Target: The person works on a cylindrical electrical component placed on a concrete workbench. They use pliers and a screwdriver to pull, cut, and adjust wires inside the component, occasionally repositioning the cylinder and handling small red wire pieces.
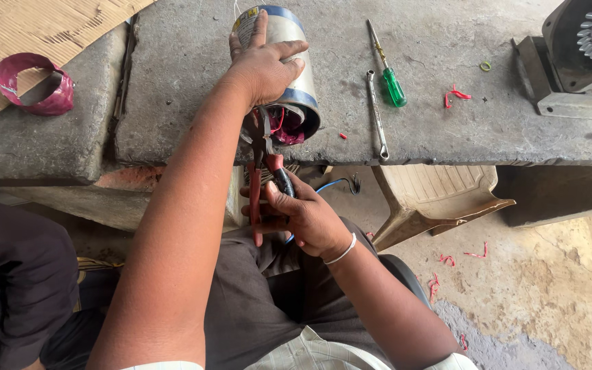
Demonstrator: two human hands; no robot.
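Left hand: my left hand [265, 65] lies spread over the top of the motor can [284, 68], fingers draped on its metal side, pressing it down
Right hand: my right hand [299, 212] is clamped on the red-handled pliers [262, 175], just below the open end of the motor can
Hands together or apart: apart, one above the other, linked only through the pliers and the motor can
Motor can: a silver cylinder with blue bands, lying on its side on the concrete tabletop [447, 123], its open end at the near edge, red wiring showing inside
Pliers tip: reaches up into the mouth of the motor can; I cannot tell what it bites
Spanner [377, 113]: just right of the motor can
Green screwdriver [388, 68]: right of the motor can, beyond the spanner
Roll of red tape [34, 83]: well left of the motor can, on cardboard [29, 27]
Plastic chair [433, 199]: below and right of the motor can, on the floor
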